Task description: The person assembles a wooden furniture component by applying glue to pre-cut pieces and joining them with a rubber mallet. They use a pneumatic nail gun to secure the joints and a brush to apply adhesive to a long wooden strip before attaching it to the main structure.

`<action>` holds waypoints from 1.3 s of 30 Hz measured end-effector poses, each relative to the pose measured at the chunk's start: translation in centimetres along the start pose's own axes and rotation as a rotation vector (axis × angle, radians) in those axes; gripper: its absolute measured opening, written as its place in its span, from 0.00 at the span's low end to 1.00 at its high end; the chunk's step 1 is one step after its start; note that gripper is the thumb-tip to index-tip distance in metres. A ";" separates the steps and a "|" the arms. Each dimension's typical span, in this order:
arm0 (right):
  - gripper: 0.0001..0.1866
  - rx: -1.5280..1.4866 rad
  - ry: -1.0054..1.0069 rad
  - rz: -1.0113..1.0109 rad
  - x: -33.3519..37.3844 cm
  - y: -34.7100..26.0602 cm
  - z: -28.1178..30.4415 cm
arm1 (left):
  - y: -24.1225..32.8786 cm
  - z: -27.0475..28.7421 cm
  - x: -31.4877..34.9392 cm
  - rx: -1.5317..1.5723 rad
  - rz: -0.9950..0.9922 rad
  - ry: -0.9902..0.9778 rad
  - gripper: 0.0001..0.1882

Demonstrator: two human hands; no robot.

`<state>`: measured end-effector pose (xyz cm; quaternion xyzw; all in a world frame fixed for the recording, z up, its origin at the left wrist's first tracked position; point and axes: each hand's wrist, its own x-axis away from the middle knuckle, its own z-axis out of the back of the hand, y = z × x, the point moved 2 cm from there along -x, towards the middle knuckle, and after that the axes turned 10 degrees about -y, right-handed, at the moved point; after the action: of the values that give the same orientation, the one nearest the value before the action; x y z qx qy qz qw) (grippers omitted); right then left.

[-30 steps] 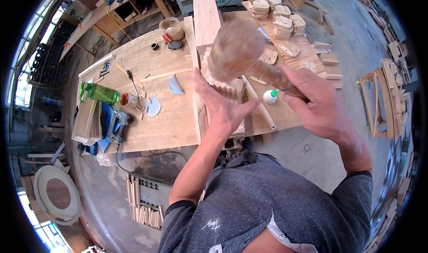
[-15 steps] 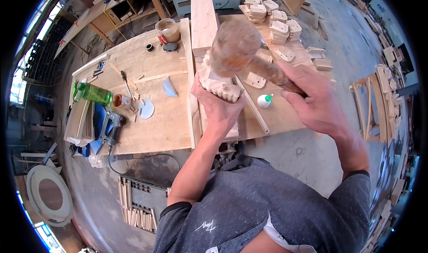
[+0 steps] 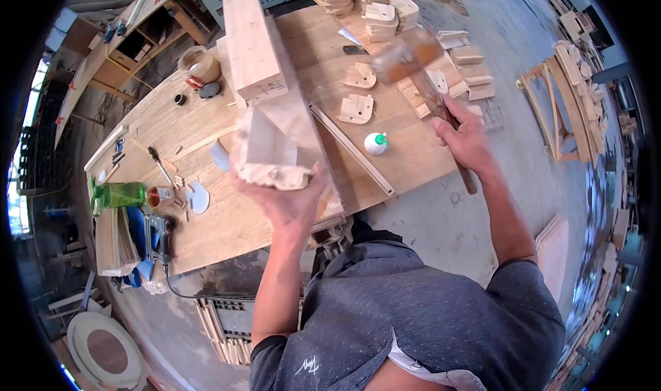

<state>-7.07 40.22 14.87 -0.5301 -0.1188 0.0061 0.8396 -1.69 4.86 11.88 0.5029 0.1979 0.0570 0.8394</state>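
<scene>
My left hand [image 3: 286, 202] grips a pale carved wooden piece [image 3: 275, 175] from below, its fingers wrapped around the sides. The piece has a scalloped near edge and a recessed middle, and motion smears its outline. To the right, my right hand [image 3: 467, 135] is closed around the handle of a wooden mallet [image 3: 408, 55]. The mallet's blurred head hangs over the bench, well apart from the carved piece. Just beyond the left hand, a thick wooden block [image 3: 255, 43] lies on the bench.
On the wooden bench [image 3: 227, 229] are a white bottle with a green cap [image 3: 375, 143], a long wooden strip [image 3: 352, 150], and flat cut pieces [image 3: 357, 109]. Stacked pieces [image 3: 381, 23] stand at the far right. A nail gun [image 3: 162, 238] and green spray bottle [image 3: 120, 197] lie left.
The mallet has swung away to the right from over the carved piece. My left hand has shifted left with the piece, which is turned so its recess shows. The whole view has also shifted.
</scene>
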 end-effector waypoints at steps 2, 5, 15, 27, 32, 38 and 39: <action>0.23 0.232 0.084 -0.099 -0.9 6.9 0.3 | -0.6 0.3 0.2 0.218 0.073 0.044 0.69; 0.21 0.251 -0.010 -0.335 -1.7 17.0 -0.4 | -0.9 1.1 1.2 -0.069 -0.001 0.091 0.68; 0.31 0.579 -0.144 -0.016 -12.7 15.0 -3.4 | -3.0 0.1 3.9 -0.227 -0.023 0.127 0.73; 0.54 1.243 -0.580 0.167 -23.5 10.4 -16.8 | -1.8 1.5 4.4 -0.151 -0.026 0.089 0.90; 0.51 0.618 -0.345 0.176 -22.7 1.4 -10.0 | -4.4 5.2 4.4 -0.024 -0.210 0.251 0.83; 0.36 -0.155 -0.407 0.499 -18.1 -11.9 -4.1 | -6.8 6.6 0.0 0.143 -0.226 -0.253 0.92; 0.35 -0.227 -0.403 0.506 -17.2 -13.3 -4.1 | -7.2 6.5 -1.1 0.150 -0.256 -0.296 0.93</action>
<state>-24.51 28.37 21.75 -0.6211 -0.1472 0.3056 0.7066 -0.88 -4.36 8.63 0.5379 0.1382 -0.1396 0.8198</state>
